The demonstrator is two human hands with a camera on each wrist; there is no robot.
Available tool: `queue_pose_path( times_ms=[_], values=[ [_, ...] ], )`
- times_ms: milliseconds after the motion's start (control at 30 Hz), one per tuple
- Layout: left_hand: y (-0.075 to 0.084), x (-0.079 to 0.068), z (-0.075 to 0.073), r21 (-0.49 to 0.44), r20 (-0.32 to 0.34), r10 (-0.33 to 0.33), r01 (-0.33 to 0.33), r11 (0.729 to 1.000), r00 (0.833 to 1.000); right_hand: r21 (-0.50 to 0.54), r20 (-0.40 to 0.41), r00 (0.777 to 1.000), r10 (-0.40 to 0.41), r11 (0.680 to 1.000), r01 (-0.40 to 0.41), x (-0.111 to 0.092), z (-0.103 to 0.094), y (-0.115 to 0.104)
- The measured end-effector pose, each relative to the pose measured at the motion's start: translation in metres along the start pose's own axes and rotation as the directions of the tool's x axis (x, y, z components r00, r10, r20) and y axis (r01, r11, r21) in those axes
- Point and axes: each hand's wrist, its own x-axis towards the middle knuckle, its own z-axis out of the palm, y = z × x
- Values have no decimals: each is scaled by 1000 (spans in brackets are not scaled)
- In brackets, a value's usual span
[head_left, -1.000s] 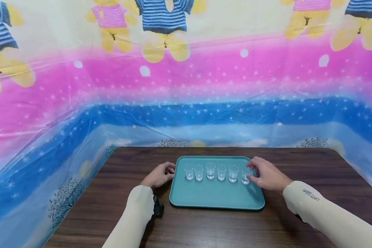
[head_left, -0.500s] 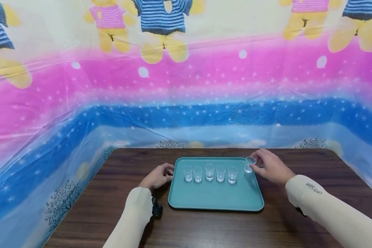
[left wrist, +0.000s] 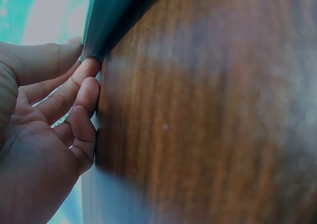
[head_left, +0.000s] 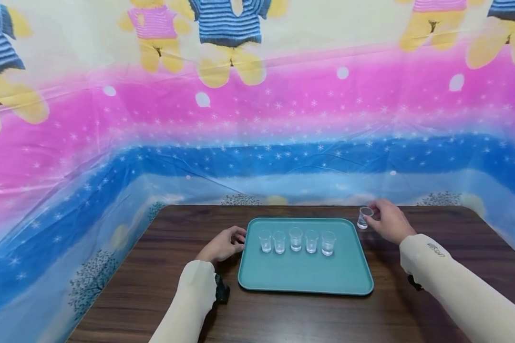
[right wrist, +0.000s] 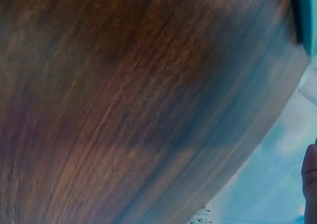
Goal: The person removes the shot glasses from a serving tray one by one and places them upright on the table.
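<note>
My right hand (head_left: 390, 221) pinches a small clear shot glass (head_left: 363, 220) between thumb and fingers, just off the back right corner of the teal tray (head_left: 304, 278). In the right wrist view, only part of the thumb (right wrist: 310, 172) and a pale sliver of the glass (right wrist: 309, 87) show at the right edge. Several similar shot glasses (head_left: 295, 240) stand upright in a row across the tray. My left hand (head_left: 224, 244) is at the tray's left edge. In the left wrist view its thumb and index fingertip hold the tray rim (left wrist: 92, 40), the other fingers curled beside the table.
The tray lies on a dark wood-grain table (head_left: 313, 317). Behind the table's back edge hangs a printed cloth backdrop (head_left: 257, 119) that wraps round both sides. A black wrist device (head_left: 221, 288) shows under the left sleeve (head_left: 184, 300).
My right hand has lifted the rightmost shot glass from the row and carried it right and back, past the tray's edge. My left hand has stayed at the tray's left side.
</note>
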Motion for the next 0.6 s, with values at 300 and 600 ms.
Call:
queue_pose_path(
  times_ms=[300, 600],
  values=[
    [-2, 1, -1, -13, 19, -6, 6, 1000, 1000, -18, 18, 999, 47, 999, -47, 1, 11, 5],
    [1, -1, -3, 13, 34, 1, -1, 1000, 999, -33, -18, 1000, 20, 999, -21, 2, 11, 4]
  ],
)
